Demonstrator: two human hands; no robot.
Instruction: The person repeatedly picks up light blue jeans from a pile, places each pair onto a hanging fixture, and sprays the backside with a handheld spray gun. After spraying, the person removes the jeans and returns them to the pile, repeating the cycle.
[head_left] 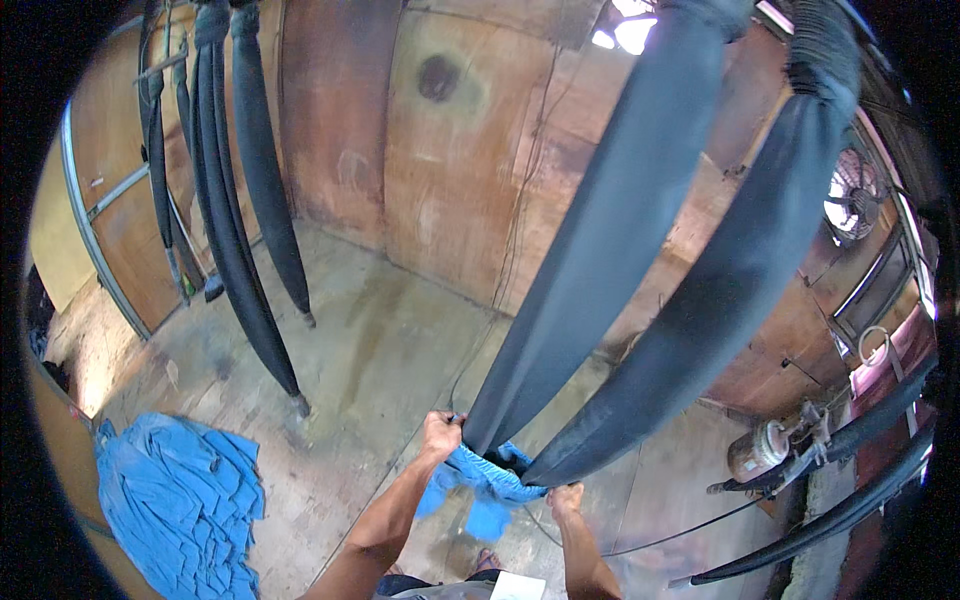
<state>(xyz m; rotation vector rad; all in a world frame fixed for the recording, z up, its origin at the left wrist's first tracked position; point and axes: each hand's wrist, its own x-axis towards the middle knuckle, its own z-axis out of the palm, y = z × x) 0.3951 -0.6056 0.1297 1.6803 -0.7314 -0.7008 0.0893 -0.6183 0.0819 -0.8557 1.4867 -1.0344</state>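
Observation:
Blue trousers (488, 512), apparently denim, hang between my hands with the waistband stretched wide. My left hand (441, 436) is closed on one side of the waistband, and my right hand (566, 497) grips the opposite side. Two long dark fabric-covered tubes (610, 200) come down from above, side by side. Their tapered lower ends meet the waistband opening. Whether both tips sit inside the trousers, I cannot tell. The trouser legs dangle below, over my feet.
A heap of blue garments (180, 505) lies at the left. More dark tubes (225, 190) hang at the far left, and others (830, 525) jut in at the right. Near those is a spray gun with a metal cup (757, 452); a hose (690, 525) crosses the floor. A fan (852, 195) is on the right wall.

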